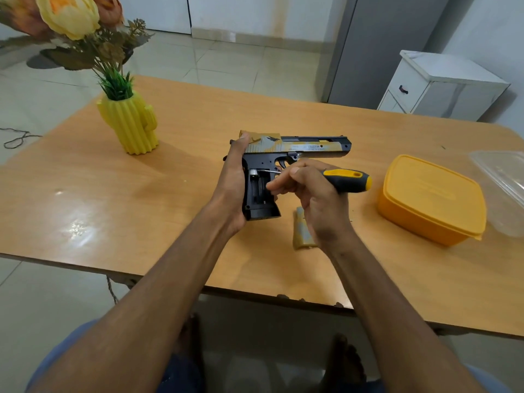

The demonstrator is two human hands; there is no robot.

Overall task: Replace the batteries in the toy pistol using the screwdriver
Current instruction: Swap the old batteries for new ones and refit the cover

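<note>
Forearms fill the lower frame, and above them our two hands meet at centre. Item one: left hand, fingers and thumb wrapped round the back of the pistol, which we hold up just above the table, barrel pointing to frame right. Item two: right hand, curled round the screwdriver; its yellow-and-black handle sticks out to the right, and the shaft tip reaches into the open grip by a silvery battery end. Item three: cover, a tan panel lying flat on the table just below the right hand. Item four: yellow box, lidded, at frame right. Item five: cactus vase with flowers, upper left.

Step in hand, as we judge it: prising the old batteries out of the opened compartment. Next move calls for gentle leverage at the battery end, pistol kept steady, so the cell lifts free without jumping away.
</note>
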